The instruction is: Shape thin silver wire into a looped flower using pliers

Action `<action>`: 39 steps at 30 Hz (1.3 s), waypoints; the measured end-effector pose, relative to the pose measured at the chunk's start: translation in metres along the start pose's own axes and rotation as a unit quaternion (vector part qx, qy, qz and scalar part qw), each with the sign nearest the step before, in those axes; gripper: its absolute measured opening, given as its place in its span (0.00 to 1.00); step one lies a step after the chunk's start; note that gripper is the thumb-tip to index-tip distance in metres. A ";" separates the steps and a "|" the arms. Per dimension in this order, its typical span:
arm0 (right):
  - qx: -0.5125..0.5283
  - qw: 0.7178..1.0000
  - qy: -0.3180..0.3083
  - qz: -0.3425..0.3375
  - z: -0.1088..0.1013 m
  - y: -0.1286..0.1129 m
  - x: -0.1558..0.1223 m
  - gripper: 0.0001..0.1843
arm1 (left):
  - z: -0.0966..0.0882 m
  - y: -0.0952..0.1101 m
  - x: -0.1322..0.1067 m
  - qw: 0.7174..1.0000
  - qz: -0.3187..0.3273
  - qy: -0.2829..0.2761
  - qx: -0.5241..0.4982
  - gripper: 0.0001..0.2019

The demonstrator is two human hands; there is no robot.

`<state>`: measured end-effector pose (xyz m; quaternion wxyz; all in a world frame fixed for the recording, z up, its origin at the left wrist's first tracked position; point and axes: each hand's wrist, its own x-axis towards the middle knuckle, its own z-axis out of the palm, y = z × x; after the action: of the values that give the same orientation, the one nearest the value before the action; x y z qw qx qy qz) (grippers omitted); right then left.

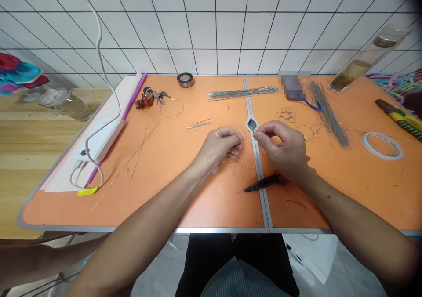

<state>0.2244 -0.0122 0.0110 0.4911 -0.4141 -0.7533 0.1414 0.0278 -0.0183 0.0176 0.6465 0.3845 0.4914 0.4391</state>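
Note:
Thin looped wire (245,134) is pinched between my two hands over the table's centre seam. My left hand (221,146) grips it with thumb and forefinger, and more loops dangle below those fingers. From the right, my right hand (280,145) pinches the same wire near its end, thumb against forefinger. Black-jawed pliers (263,183) lie just beneath my right hand, their handles partly hidden by it. Two flower-like wire shapes rest beyond that hand: a small wire flower (286,115) and a larger looped wire (311,131).
A bundle of wires (242,93) lies at the back, with another grey bundle (329,114) to the right. Around them are black tape (185,80), keys (160,96), a white tape ring (382,146), a utility knife (400,120) and a glass tube (365,62). A power strip (102,143) sits left.

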 end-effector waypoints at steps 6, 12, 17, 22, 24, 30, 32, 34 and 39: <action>-0.014 1.000 -0.003 -0.008 -0.001 0.000 0.000 0.06 | 0.001 -0.001 0.000 1.000 -0.001 0.000 0.005 0.07; -0.025 1.000 -0.005 -0.008 0.000 0.002 0.000 0.06 | 0.001 -0.001 0.000 1.000 0.008 -0.004 0.014 0.07; -0.032 0.999 -0.005 0.000 0.000 0.000 0.000 0.06 | 0.001 -0.001 -0.001 1.000 0.011 -0.002 0.024 0.07; -0.034 0.999 -0.003 -0.011 -0.001 -0.002 0.001 0.06 | 0.002 -0.002 -0.001 0.999 0.013 0.003 0.035 0.08; -0.038 0.999 -0.002 -0.024 -0.001 -0.002 0.001 0.07 | 0.002 -0.002 -0.001 0.999 0.013 0.004 0.034 0.08; -0.063 0.996 -0.008 -0.065 -0.002 -0.002 -0.001 0.08 | 0.002 -0.004 0.000 0.999 0.016 0.000 0.030 0.05; -0.069 0.995 -0.013 -0.066 -0.002 -0.004 -0.001 0.09 | 0.002 -0.005 0.000 1.000 0.005 -0.002 0.023 0.04; -0.067 0.995 -0.015 -0.070 -0.003 -0.005 0.000 0.10 | 0.001 -0.004 -0.001 1.000 -0.002 -0.011 0.012 0.06; -0.062 0.993 -0.015 -0.103 -0.003 -0.006 -0.001 0.11 | 0.001 -0.003 -0.001 0.999 -0.014 -0.028 -0.002 0.09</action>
<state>0.2246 -0.0171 0.0157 0.4651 -0.3622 -0.8063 0.0489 0.0290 -0.0207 0.0150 0.6669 0.3887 0.4773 0.4199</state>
